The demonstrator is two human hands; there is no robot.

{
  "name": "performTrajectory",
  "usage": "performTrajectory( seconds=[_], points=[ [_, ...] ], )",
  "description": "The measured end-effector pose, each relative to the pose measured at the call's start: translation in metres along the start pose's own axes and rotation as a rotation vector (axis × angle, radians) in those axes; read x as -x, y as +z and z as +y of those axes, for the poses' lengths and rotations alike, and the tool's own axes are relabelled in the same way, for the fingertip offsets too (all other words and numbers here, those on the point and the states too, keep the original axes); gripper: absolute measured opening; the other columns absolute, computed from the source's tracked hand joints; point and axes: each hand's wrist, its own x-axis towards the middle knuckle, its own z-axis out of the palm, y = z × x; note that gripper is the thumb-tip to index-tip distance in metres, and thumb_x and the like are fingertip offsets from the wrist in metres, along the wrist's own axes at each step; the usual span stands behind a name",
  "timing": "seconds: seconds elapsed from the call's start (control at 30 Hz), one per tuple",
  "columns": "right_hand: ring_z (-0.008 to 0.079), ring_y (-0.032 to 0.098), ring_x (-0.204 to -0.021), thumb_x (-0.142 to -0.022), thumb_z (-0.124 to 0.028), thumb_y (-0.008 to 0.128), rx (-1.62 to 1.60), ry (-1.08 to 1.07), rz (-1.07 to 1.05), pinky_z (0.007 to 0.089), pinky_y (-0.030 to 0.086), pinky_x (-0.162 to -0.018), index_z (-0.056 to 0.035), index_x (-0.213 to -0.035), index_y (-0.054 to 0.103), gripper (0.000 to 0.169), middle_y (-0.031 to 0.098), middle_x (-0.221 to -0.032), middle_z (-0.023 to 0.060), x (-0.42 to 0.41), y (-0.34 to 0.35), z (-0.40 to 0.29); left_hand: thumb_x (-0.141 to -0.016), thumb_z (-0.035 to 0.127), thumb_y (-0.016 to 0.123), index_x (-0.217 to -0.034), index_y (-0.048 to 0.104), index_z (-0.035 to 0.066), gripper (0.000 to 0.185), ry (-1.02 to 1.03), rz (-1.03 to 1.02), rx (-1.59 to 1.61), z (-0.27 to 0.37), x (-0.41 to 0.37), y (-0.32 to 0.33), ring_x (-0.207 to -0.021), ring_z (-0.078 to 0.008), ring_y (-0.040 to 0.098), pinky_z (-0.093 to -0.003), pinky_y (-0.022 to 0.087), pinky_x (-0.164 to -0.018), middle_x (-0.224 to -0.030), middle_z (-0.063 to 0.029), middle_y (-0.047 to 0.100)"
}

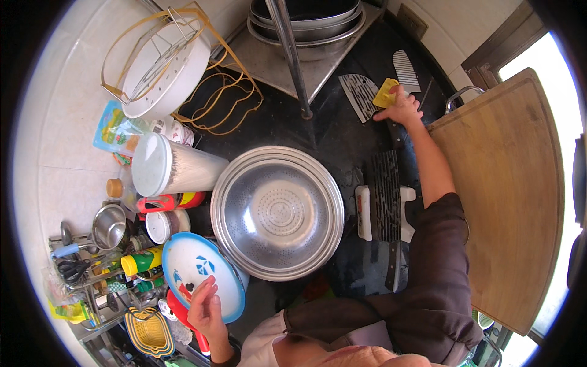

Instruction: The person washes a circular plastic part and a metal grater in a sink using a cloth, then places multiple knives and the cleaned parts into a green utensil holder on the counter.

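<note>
My right hand (403,109) reaches over the black counter, its fingers touching a yellow plastic piece (385,93). Whether the fingers grip it cannot be made out. Left of it lies a broad, streaked metal blade (360,95); beyond is a ridged metal blade (406,69), like a crinkle cutter's. Nearer to me, a dark-handled cleaver (386,197) rests across a white plastic item (363,213). My left hand (206,305) holds nothing, fingers raised in front of a blue-rimmed white enamel lid or plate (215,261). Stacked steel bowls with a perforated colander (279,213) sit between my hands.
A large wooden cutting board (504,197) stands at the right. Behind, steel basins (312,43) sit on a metal shelf with a post (293,69). Leftward are a tall lidded container (183,165), a wire rack (229,101), a small steel pot (109,225) and yellow baskets (149,328).
</note>
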Motion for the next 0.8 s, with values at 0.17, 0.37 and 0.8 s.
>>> performTrajectory(
  seconds=[0.17, 0.37, 0.8],
  points=[
    [0.0405, 0.045, -0.11, -0.047, -0.023, 0.084, -0.001, -0.054, 0.116, 0.0483, 0.044, -0.086, -0.017, -0.12, 0.034, 0.088, 0.048, -0.115, 0.021, 0.004, 0.008, 0.004, -0.079, -0.008, 0.049, -0.104, 0.058, -0.003, 0.027, 0.004, -0.019, 0.015, 0.001, -0.003, 0.003, -0.1, -0.0262, 0.059, -0.0326, 0.05, -0.083, -0.109, -0.0207, 0.059],
    [0.0432, 0.055, -0.099, -0.054, -0.016, 0.078, -0.143, -0.207, 0.084, 0.0459, 0.047, -0.082, -0.0172, -0.121, 0.034, 0.08, 0.056, -0.103, 0.0241, -0.002, 0.01, 0.004, -0.079, -0.008, 0.05, -0.104, 0.058, -0.003, 0.027, -0.003, -0.002, 0.017, -0.003, -0.001, -0.001, -0.101, -0.0263, 0.058, -0.0328, 0.049, -0.083, -0.109, -0.0205, 0.059],
    [0.0385, 0.059, -0.092, -0.062, -0.003, 0.064, -0.014, -0.336, 0.147, 0.0435, 0.048, -0.081, -0.0316, -0.133, 0.037, 0.081, 0.061, -0.096, 0.0227, -0.001, 0.012, 0.0, -0.079, -0.007, 0.05, -0.104, 0.059, -0.003, 0.027, -0.04, 0.011, 0.02, -0.005, 0.001, -0.006, -0.101, -0.025, 0.058, -0.0323, 0.049, -0.084, -0.108, -0.0183, 0.06]
  ],
)
